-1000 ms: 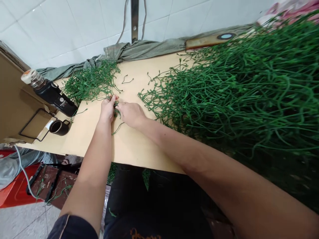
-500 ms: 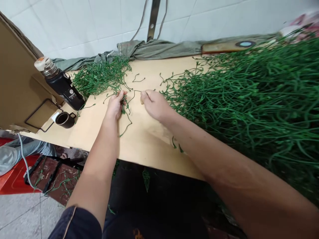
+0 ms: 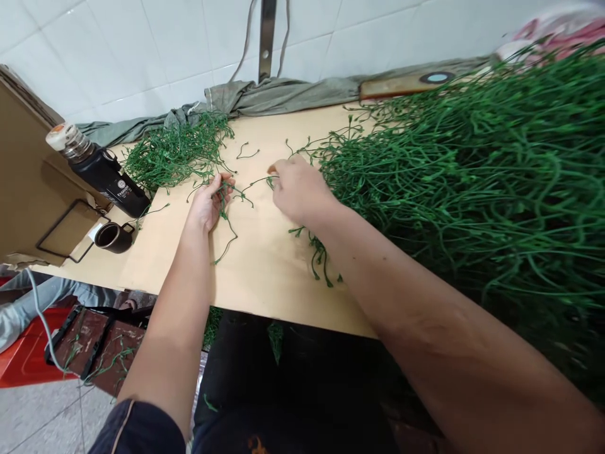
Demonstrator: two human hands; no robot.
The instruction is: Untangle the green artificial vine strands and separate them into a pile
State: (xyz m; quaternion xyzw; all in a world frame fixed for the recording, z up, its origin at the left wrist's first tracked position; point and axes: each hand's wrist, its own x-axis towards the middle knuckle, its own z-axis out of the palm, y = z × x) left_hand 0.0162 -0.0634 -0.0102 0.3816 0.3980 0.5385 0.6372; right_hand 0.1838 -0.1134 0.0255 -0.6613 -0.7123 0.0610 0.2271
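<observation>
My left hand [image 3: 213, 200] is closed around a few thin green stems with small knobbed ends. One of these stems [image 3: 231, 230] dangles below it over the table. A thin stem [image 3: 255, 183] spans the gap toward my right hand [image 3: 300, 186], whose fingers curl at its far end; the fingertips are partly hidden. Right beside that hand spreads a big heap of long green stems [image 3: 454, 170], with several loose tips [image 3: 321, 261] showing under the wrist. A smaller pile of short green stems [image 3: 177, 154] lies beyond my left hand.
A black flask [image 3: 111, 183] and a dark mug [image 3: 113, 237] stand on the left, by a cardboard box [image 3: 33, 170]. Grey-green cloth [image 3: 278, 98] lines the wall edge, with a brown board [image 3: 392, 86] on it. The wooden tabletop [image 3: 265, 277] ends before my lap.
My right hand has shifted slightly up toward the big heap, its fingers less tightly pinched. More stem tips show beneath its wrist. My left hand keeps its stems; the view has shifted a little.
</observation>
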